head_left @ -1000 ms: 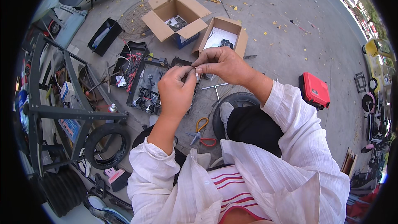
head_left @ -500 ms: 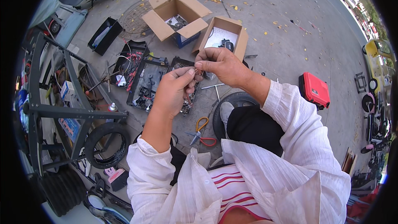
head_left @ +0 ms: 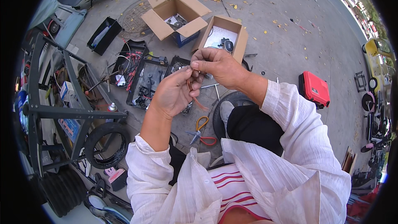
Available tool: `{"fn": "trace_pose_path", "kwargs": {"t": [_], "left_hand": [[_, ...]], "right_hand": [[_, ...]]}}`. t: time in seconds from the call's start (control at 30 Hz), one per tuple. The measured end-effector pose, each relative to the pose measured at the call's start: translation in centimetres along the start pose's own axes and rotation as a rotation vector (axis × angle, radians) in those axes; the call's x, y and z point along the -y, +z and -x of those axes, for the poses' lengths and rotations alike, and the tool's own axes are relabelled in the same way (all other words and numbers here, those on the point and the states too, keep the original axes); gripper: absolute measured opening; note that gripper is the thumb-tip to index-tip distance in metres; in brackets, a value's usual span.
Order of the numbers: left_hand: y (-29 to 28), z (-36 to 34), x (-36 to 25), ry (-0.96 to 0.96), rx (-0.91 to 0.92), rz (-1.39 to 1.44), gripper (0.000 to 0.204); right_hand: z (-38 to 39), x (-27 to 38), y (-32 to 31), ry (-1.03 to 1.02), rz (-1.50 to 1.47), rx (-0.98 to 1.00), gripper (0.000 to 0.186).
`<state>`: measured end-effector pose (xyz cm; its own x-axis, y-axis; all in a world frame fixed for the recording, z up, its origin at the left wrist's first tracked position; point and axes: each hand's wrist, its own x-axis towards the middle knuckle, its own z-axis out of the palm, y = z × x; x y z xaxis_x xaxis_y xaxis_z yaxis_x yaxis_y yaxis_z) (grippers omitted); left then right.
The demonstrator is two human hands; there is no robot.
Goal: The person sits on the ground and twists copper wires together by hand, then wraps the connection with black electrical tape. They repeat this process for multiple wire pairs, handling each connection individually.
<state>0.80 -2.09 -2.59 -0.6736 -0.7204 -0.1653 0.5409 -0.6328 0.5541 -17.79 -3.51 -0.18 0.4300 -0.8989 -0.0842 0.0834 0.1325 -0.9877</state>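
Note:
A thin bundle of copper wire (head_left: 200, 104) runs through the curled fingers of my left hand (head_left: 173, 93), and its loose end fans out below them. My right hand (head_left: 219, 65) pinches thumb against forefinger at the upper end of the wire, right beside my left thumb; the tip there is hidden by the fingers. Below the hands, a pair of scissors (head_left: 201, 132) with one yellow and one red handle lies on the ground. A T-shaped metal wrench (head_left: 217, 93) rests close to a black tire (head_left: 217, 120) by my foot.
Black trays (head_left: 143, 86) of small parts and wires lie beyond my left hand. Two open cardboard boxes (head_left: 195, 29) stand farther off. A red case (head_left: 315, 90) sits to the right. At left are a dark metal frame (head_left: 76, 111) and a loose tire (head_left: 107, 146).
Both hands have shifted slightly left. My left hand has turned, so the copper wire now shows along its fingers with its loose end spread below.

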Motion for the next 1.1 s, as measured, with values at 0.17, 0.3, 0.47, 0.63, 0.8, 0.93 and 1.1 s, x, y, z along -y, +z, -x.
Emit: {"fn": "trace_pose_path", "kwargs": {"t": [0.17,0.3,0.47,0.63,0.8,0.93,1.1], "left_hand": [[0.3,-0.2,0.7,0.126,-0.178,-0.260,0.014],[1.5,-0.1,0.7,0.236,-0.387,-0.589,0.014],[0.3,1.0,-0.7,0.085,-0.208,-0.231,0.014],[0.4,1.7,-1.0,-0.079,-0.083,-0.152,0.014],[0.9,2.1,-0.3,0.061,-0.115,-0.270,0.011],[2.1,2.1,0.6,0.627,-0.337,-1.370,0.009],[2.8,1.8,1.1,0.821,-0.414,-1.574,0.009]], "right_hand": [[0.1,-0.3,0.2,-0.072,0.090,-0.051,0.024],[-0.2,-1.0,-0.1,-0.140,0.204,-0.107,0.022],[0.4,0.7,-0.2,-0.503,0.539,0.014,0.019],[1.1,2.0,-0.8,-0.763,0.994,0.109,0.017],[1.9,2.5,-0.3,-0.803,1.158,0.074,0.011],[2.7,1.2,1.4,-0.555,0.845,-0.074,0.012],[2.5,1.3,1.4,0.262,0.056,-0.053,0.022]]}}
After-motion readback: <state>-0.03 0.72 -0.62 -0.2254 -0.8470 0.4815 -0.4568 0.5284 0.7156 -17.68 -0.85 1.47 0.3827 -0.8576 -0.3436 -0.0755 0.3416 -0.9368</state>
